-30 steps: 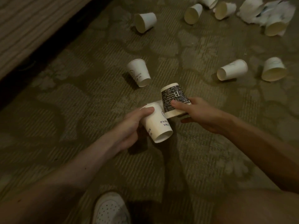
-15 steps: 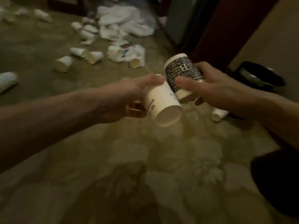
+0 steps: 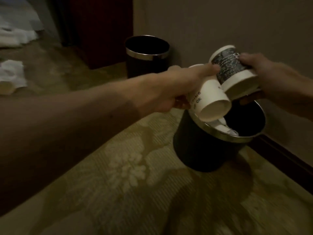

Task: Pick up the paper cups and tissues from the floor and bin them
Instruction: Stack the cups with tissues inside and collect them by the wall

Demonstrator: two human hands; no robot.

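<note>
My left hand [image 3: 179, 89] grips a white paper cup [image 3: 211, 102] with its mouth turned toward me. My right hand [image 3: 272, 82] grips a dark patterned paper cup [image 3: 232, 70] with a white band at its rim. Both cups touch and hover over the near black bin [image 3: 203, 150], which has a metal rim and white tissue or cups [image 3: 274, 128] showing inside. Crumpled white tissues [image 3: 11, 73] and a cup [image 3: 6, 87] lie on the carpet at the far left.
A second black bin [image 3: 145, 65] with a metal rim stands further back against the wall. A dark red cabinet or door [image 3: 101, 31] rises behind it. The beige wall [image 3: 220, 22] and a dark skirting board [image 3: 288, 156] run along the right. Patterned carpet [image 3: 135, 184] covers the floor.
The view has swung right, from the littered carpet to the bins by the wall. Both hands have carried their cups over the near bin.
</note>
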